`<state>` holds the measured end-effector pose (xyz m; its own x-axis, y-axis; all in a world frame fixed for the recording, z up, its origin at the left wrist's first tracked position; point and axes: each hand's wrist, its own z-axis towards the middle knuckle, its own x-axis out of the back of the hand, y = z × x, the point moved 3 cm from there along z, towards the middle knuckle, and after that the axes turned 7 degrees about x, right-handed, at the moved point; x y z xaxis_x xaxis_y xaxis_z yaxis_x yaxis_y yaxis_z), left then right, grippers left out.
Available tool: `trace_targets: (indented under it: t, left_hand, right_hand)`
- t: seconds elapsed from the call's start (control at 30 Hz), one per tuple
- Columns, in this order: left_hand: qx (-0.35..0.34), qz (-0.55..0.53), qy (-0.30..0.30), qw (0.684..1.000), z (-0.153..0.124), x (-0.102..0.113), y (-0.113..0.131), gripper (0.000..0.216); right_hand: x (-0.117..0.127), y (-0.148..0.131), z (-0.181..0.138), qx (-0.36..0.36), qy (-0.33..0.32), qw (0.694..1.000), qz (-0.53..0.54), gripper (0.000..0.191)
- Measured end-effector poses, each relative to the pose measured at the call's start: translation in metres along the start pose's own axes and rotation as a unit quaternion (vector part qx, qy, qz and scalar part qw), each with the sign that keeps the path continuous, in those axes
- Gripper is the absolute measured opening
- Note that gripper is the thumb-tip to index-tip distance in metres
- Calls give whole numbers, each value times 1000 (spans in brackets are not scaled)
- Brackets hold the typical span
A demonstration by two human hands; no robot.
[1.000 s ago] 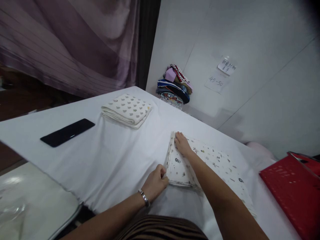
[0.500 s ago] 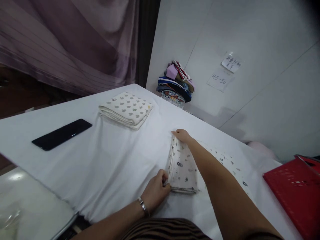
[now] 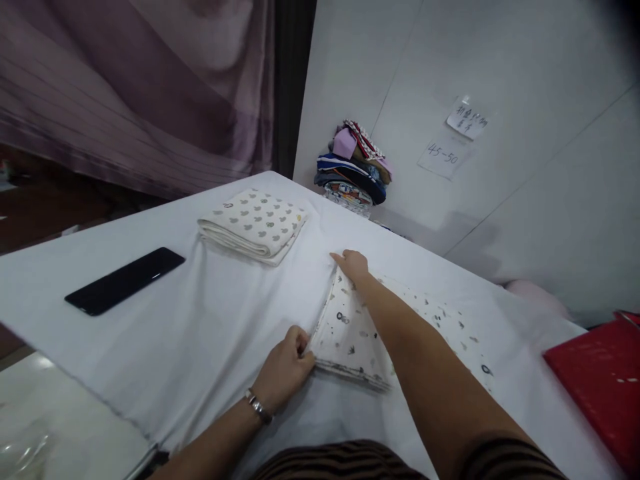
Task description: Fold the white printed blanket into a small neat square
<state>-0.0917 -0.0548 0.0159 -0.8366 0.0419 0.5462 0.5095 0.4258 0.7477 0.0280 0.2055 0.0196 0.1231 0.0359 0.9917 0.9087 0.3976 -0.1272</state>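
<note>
A white cloth with small dark prints [image 3: 345, 333] lies on the white-covered table, partly folded into layers, with a thinner spread part [image 3: 457, 333] reaching to the right. My left hand [image 3: 285, 367], wearing a metal bracelet, pinches the near left corner of the folded layers. At the far left corner, my right hand [image 3: 354, 265] grips the same cloth, thumb pointing left. My right forearm crosses over the cloth and hides part of it. Farther off to the left rests a folded white cloth with grey prints [image 3: 260, 223], apart from both hands.
A black phone-like slab [image 3: 125, 280] lies at the table's left. Several folded garments [image 3: 353, 167] are stacked by the wall beyond the table. A red object [image 3: 595, 380] stands at the right edge. Handwritten papers [image 3: 467, 123] hang on the wall, and a purple curtain [image 3: 150, 87] hangs at the left.
Both hands have shifted left, drawing the cloth's left edge with them. The folded part now looks wider. The view has turned slightly.
</note>
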Motion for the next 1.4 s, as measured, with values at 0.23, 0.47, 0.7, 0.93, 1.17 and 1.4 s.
trace_targets:
  t: [0.23, 0.47, 0.7, 0.93, 1.17, 1.4]
  left_hand:
    - [-10, 25, 8, 1000, 0, -2, -1, 8]
    - [-30, 11, 3, 1000, 7, -5, -10, 7]
    - [-9, 33, 8, 999, 12, -3, -5, 13]
    - [5, -4, -3, 1000, 23, -5, -15, 23]
    - [27, -7, -2, 1000, 28, -5, -12, 26]
    - [57, -31, 11, 998, 25, -7, -7, 32]
  right_hand:
    - [2, -7, -6, 6, 25, 1000, 8, 57]
    - [1, -26, -77, 95, 70, 988, 97, 64]
    - [-12, -37, -100, 106, 11, 986, 125, 67]
    - [5, -22, -135, 109, 24, 981, 159, 67]
    - [-2, -6, -181, 125, -39, 978, 160, 69]
    - [2, 48, -218, 100, -21, 986, 132, 67]
